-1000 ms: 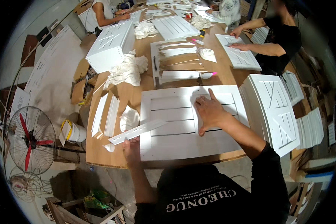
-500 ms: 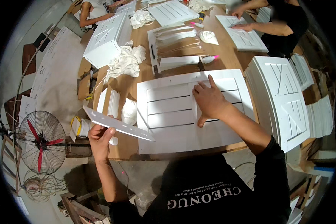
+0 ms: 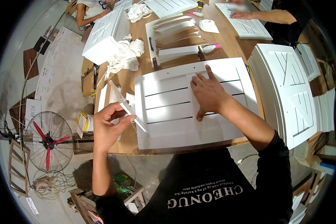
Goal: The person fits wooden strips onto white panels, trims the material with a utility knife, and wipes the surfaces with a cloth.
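In front of me a white slatted panel [image 3: 168, 128] with dark grooves lies on the wooden table. My right hand [image 3: 209, 93] rests on its middle strip, fingers spread and palm down. My left hand [image 3: 110, 123] pinches a thin white strip of board [image 3: 127, 107] between thumb and fingers. The strip is tilted, its lower end over or against the panel's left edge; whether it touches I cannot tell. Just beyond the panel lies a white frame-like piece with thin white strips [image 3: 179, 52] on it.
A stack of white panels [image 3: 287, 97] stands at my right. White cloths [image 3: 127, 56] and a white box-like cabinet [image 3: 100, 41] are at the far left. A pink-tipped bottle [image 3: 211, 48] lies beyond the panel. Two people work across the table. A floor fan [image 3: 48, 141] stands left.
My left hand has turned the strip from nearly flat to steeper and brought it nearer the panel's left edge. My right hand stays spread on the panel. The view has shifted slightly.
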`<state>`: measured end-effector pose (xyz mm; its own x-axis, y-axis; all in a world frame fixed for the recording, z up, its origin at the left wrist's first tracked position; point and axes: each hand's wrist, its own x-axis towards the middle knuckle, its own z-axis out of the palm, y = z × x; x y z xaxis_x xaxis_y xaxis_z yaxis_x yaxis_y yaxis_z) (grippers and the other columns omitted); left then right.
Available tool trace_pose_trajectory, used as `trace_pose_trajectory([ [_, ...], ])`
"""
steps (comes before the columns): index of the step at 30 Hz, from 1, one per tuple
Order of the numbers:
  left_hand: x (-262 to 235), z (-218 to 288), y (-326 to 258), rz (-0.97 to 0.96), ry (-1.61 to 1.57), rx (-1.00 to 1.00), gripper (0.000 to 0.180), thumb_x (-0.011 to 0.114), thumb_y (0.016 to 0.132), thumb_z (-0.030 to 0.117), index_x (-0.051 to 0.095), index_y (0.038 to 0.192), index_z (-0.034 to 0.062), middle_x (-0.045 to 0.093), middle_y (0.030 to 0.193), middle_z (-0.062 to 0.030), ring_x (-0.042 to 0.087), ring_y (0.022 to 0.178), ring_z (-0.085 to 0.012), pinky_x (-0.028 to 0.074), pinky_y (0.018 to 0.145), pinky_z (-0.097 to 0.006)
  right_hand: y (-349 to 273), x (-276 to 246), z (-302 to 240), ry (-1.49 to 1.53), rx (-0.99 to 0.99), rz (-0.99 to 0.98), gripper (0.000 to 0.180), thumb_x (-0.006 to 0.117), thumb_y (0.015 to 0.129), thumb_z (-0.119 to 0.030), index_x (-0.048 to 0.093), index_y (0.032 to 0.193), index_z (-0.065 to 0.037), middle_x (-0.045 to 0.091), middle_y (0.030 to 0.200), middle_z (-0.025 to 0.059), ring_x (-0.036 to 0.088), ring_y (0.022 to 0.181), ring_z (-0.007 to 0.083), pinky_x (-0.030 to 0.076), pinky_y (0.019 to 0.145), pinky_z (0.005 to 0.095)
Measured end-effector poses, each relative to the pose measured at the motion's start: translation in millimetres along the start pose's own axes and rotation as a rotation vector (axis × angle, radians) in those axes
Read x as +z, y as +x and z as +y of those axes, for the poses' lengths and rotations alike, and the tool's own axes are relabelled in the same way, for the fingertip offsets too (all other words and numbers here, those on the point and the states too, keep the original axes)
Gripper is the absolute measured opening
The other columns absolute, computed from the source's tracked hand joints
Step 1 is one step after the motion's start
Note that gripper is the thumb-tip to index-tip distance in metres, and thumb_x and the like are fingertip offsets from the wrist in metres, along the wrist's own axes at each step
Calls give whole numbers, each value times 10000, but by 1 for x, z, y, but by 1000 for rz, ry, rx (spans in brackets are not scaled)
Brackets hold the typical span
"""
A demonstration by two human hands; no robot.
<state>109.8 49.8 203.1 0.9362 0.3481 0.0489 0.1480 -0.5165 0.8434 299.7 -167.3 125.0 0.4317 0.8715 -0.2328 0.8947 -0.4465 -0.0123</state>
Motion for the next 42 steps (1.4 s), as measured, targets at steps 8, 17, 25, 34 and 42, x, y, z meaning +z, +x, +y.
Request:
trace_pose_trajectory([
  [8,36,22,24,-95,492,131,353,767,706,138,632,985,-31,662,798,-103,637,726,-145,509,666,-270,1,-3,-2,-14,10,-21,1079,795,419,-571,474,1199,101,469,1262,188,349,1290,321,111,1102,547],
  [17,73,-18,68,-152,718,185,412,746,697,297,613,999,51,644,733,-121,636,703,-268,497,646,-349,1,-1,-7,-90,8,-10,1093,767,430,-624,477,1226,67,460,1293,170,355,1286,331,122,1083,581],
  [25,108,-40,77,-195,912,265,314,684,724,355,612,812,63,587,907,-148,607,841,-333,498,713,-432,-4,-6,-5,-114,22,-55,985,736,466,-658,573,1137,45,532,1186,150,414,1200,345,156,1063,584],
  [34,114,-35,77,-206,863,276,284,750,654,271,607,755,47,596,791,-138,612,740,-332,493,646,-423,0,1,-2,-159,33,-28,1076,739,435,-693,521,1232,-5,514,1253,142,389,1253,365,84,1070,617],
  [42,114,-34,75,-302,958,170,290,663,762,323,632,847,48,613,938,-143,627,824,-327,510,720,-413,6,2,-7,-97,67,-74,1059,782,420,-643,509,1219,-4,539,1184,146,423,1219,361,57,1081,604],
])
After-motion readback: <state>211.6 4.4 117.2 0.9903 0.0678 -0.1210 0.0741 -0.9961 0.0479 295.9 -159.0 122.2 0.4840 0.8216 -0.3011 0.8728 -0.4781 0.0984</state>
